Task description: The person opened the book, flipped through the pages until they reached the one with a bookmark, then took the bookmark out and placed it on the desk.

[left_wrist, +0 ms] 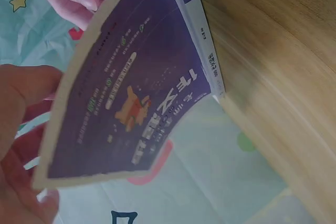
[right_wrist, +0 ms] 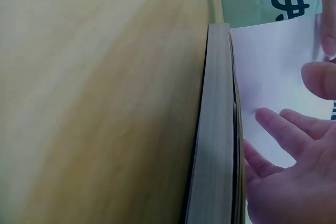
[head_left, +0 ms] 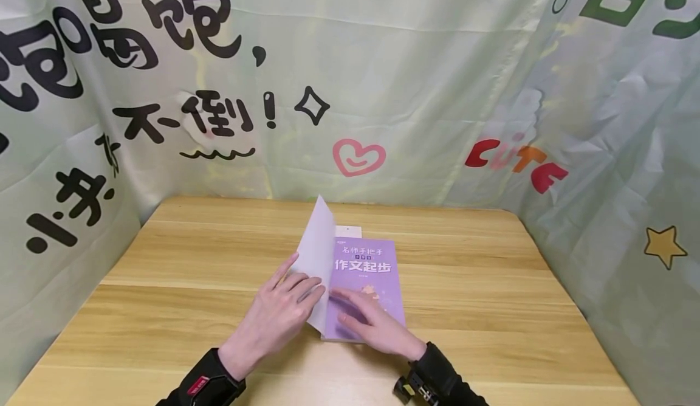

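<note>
A purple book [head_left: 365, 272] with Chinese title lettering lies at the middle of the wooden table [head_left: 492, 309]. Its front cover [head_left: 319, 251] stands lifted, white inside. My left hand [head_left: 303, 287] pinches that cover's lower edge; the left wrist view shows the purple cover [left_wrist: 131, 93] bent between thumb and fingers. My right hand [head_left: 347, 309] lies flat on the purple page under the cover, fingers straight. In the right wrist view the book's page block [right_wrist: 215, 129] is edge-on, with my right hand [right_wrist: 283, 182] beside the raised cover [right_wrist: 273, 72].
A pale green printed cloth [head_left: 415, 78] with black lettering, a pink heart and a star hangs round the table on the back and both sides. A small white slip [head_left: 348, 231] pokes out behind the book. Bare wood lies left and right of the book.
</note>
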`<action>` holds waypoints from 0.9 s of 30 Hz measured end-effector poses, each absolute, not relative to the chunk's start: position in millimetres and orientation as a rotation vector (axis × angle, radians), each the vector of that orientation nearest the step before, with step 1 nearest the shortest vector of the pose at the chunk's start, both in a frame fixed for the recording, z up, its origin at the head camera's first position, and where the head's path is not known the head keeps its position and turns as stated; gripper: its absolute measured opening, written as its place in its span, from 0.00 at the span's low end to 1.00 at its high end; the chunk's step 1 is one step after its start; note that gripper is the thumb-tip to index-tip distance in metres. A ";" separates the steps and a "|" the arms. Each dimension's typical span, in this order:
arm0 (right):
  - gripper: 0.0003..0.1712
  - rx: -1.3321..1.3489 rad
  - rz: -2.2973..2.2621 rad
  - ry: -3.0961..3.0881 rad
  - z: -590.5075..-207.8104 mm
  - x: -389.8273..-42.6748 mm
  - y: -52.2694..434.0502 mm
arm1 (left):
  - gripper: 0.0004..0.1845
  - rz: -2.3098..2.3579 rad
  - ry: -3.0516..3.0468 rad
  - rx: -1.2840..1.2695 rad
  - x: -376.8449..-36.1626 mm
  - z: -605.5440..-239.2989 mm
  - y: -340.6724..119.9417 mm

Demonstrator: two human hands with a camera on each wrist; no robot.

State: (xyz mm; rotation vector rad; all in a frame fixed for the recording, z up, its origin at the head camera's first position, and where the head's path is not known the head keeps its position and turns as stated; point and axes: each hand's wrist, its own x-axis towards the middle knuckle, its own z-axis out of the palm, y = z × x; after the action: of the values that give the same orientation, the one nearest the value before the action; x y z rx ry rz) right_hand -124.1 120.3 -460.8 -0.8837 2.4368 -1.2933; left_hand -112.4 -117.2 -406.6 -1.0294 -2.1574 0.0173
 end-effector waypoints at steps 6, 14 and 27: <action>0.32 -0.901 -1.163 2.521 -459.5 -121.4 123.5 | 0.19 0.052 -2.250 -0.969 -111.4 -409.9 -118.8; 0.34 -0.910 -1.097 2.508 -459.2 -122.2 135.6 | 0.13 0.074 -2.311 -0.947 -114.3 -424.0 -120.8; 0.34 -1.013 -1.040 2.440 -454.4 -135.9 162.8 | 0.11 -0.095 -2.524 -0.994 -121.3 -442.7 -116.8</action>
State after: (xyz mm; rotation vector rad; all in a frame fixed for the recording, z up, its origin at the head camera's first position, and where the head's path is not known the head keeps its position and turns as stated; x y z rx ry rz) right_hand -135.9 162.8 -454.4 -1.0132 2.4403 -1.0397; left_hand -121.3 -116.8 -442.7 -0.9943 -2.5237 -0.0946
